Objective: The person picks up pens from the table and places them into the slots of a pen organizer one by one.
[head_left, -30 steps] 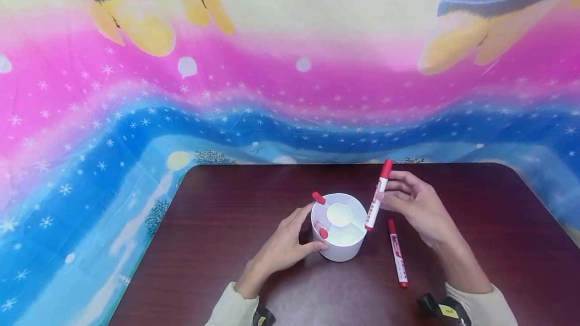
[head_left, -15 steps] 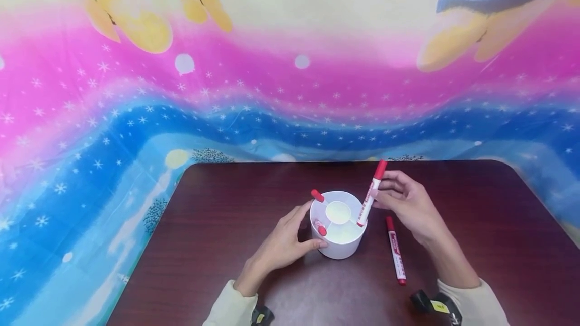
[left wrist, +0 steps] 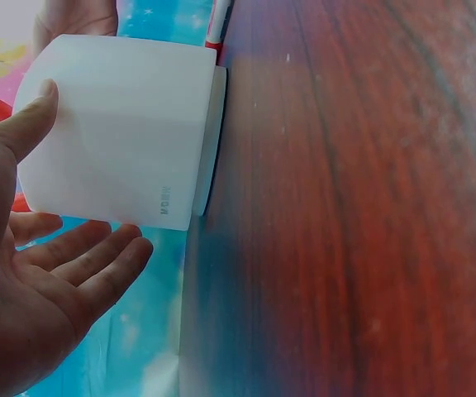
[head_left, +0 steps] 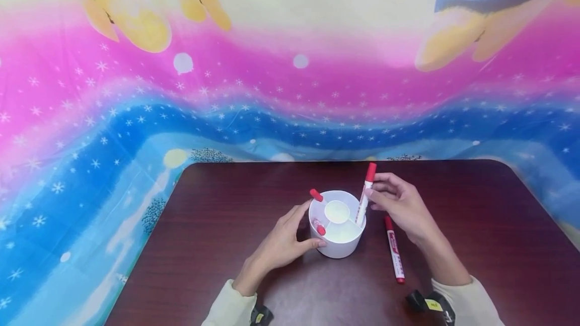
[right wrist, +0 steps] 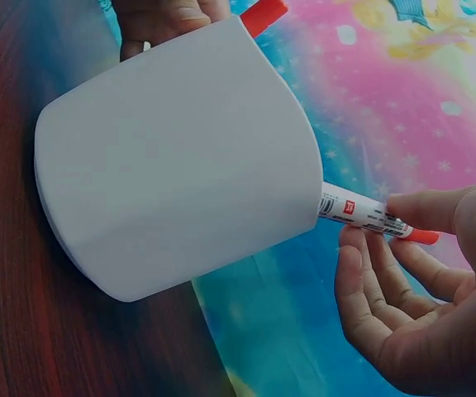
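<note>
Progress looks past the halfway mark from where I sit: my right hand pinches a red-capped white marker near its capped end, thumb and fingertips closed on the barrel, and the lower end of the marker already sits inside the round white plastic pen holder, in the compartment nearest that grip. The marker leans slightly and I have not let go, so I judge it entered but not yet dropped. On the far side of the holder from that pinch, my left hand cups the white wall, its thumb laid against it and the other fingers spread loosely just beside it, steadying without a real clasp. Two more red-capped markers already stand in the compartments on the left-hand side, their caps showing at the rim. One red-and-white marker lies flat on the dark wooden table, just below my right palm and apart from the holder; that one, by my reckoning, is all that is left once this marker is released.
</note>
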Motion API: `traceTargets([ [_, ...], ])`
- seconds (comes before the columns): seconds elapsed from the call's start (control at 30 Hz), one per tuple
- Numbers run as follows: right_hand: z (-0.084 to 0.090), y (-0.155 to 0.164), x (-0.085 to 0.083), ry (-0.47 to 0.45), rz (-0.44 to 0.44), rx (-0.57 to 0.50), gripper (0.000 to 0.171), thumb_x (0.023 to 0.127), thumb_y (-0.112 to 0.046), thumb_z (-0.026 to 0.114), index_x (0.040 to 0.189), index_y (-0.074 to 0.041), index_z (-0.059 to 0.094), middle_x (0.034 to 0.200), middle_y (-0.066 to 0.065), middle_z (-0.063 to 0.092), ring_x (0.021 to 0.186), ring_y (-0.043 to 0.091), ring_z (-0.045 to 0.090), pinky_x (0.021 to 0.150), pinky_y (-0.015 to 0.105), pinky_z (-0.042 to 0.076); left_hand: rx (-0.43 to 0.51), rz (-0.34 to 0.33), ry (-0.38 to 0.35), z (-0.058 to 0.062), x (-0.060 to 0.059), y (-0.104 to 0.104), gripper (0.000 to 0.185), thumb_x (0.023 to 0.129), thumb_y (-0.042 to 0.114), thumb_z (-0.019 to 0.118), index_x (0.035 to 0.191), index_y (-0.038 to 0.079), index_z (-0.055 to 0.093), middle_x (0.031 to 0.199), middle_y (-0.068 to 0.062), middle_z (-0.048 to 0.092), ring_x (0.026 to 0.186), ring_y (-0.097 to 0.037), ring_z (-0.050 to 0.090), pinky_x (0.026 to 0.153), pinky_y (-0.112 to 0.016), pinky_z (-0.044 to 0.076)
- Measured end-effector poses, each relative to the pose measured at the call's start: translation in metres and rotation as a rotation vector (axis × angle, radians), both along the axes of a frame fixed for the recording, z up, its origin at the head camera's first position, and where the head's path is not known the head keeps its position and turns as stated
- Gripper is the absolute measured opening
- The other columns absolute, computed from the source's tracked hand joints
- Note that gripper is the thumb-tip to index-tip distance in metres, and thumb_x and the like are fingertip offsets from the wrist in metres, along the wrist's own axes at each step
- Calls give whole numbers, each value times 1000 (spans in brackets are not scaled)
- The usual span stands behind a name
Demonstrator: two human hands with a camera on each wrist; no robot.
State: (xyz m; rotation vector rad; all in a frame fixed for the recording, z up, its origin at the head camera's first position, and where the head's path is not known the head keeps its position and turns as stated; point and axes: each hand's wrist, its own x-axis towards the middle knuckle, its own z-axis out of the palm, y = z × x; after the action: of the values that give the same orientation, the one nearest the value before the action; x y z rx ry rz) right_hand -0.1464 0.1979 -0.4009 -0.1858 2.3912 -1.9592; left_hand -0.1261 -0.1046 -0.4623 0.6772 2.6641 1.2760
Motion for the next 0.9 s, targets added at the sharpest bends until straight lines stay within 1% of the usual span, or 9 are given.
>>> traceTargets([
  [0.27,-4,-2,-2,-13,-7,36,50,104,-17,73,147,2,56,114,4,73,95,3,75,84,28,66,-8,5,-13,0,0,1,99,89,49,87,169,31,32,166,2,48,153,-19,48,124,-50,47],
  [0.4,-6,-3,-3,-17,-15,39,50,104,-18,73,147,2,57,114,8,73,94,3,74,84,29,67,-10,6,-11,-1,1,1,99,89,50,87,169,31,32,166,1,49,153,-18,48,124,-49,46],
  [0.53,-8,-5,-3,-12,-13,42,49,104,-18,73,147,2,58,115,11,73,94,2,74,83,28,66,-9,7,-11,-1,1,1,100,89,52,86,169,32,31,165,2,49,153,-18,48,124,-50,46],
  [0.73,-12,-7,-4,8,-10,48,47,104,-16,72,145,3,59,117,19,73,92,2,74,82,26,66,-8,9,-11,-1,1,1,99,89,52,86,169,32,32,165,2,49,152,-18,49,123,-50,47],
  [0.9,-13,-9,-5,22,-14,71,43,105,-14,70,143,4,60,117,22,73,90,3,74,79,26,65,-10,9,-8,1,1,1,99,88,51,87,169,31,32,165,1,50,151,-18,50,123,-49,47],
])
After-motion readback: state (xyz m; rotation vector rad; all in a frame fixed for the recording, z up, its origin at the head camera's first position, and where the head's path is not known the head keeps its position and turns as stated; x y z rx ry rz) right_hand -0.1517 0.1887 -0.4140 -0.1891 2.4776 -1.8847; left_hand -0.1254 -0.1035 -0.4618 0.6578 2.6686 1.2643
